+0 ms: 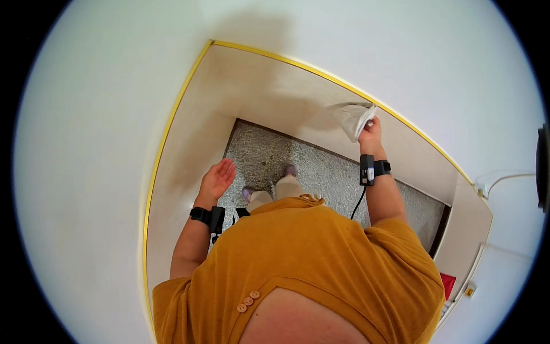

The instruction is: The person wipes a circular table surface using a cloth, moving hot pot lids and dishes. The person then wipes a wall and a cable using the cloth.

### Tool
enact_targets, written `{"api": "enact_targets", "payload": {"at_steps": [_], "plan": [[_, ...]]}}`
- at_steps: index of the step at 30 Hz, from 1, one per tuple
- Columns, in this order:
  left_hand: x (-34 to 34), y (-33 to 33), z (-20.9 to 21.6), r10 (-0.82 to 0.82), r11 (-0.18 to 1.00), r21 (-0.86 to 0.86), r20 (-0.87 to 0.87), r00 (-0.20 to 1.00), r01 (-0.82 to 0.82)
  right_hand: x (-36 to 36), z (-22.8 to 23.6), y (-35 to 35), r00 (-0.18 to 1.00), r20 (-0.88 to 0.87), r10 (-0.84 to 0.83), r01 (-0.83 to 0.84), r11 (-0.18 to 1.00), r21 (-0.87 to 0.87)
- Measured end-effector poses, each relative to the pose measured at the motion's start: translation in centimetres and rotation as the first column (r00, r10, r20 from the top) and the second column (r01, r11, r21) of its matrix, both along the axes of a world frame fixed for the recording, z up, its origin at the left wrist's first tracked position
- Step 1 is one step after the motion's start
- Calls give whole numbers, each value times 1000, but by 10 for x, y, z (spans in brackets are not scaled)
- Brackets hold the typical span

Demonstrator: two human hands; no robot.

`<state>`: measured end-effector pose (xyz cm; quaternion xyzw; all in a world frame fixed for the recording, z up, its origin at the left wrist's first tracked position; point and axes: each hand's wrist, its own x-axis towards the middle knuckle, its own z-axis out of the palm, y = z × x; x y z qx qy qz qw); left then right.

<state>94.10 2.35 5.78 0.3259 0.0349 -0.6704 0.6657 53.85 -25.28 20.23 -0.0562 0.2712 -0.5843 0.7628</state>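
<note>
My right hand (pixel 370 133) is closed round a white cloth (pixel 354 119). The cloth is bunched up, and its far edge lies at the tiled wall panel (pixel 303 94), just below a yellow trim strip (pixel 298 62). Part of my fingers is hidden by the folds. My left hand (pixel 218 179) hangs in the air over the floor, palm up, with its fingers stretched out and nothing in it. It is nearest to the left wall panel (pixel 182 143).
White wall (pixel 109 143) rises above the trim on both sides of the corner. Grey speckled floor (pixel 326 178) with a dark skirting lies below, where my feet stand. At right are a pale cable (pixel 510 176), a dark object (pixel 542 169) and a red item (pixel 448 285).
</note>
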Motion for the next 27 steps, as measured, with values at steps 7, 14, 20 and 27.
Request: {"api": "enact_targets", "payload": {"at_steps": [7,14,20,27], "plan": [[8,-34,-1,-148,989,15,59,987,147,10,-38,-32,966,-84,-243,228,961,-156],[-21,-111,62,-186,982,20,307,933,189,32,2,-36,981,-6,-196,194,969,152],[-87,-189,106,-338,932,33,431,836,360,-103,-39,-80,884,-192,-427,436,900,6],[-170,-274,142,-432,877,25,478,765,479,-288,-29,-98,631,-243,-737,746,662,-71]]}}
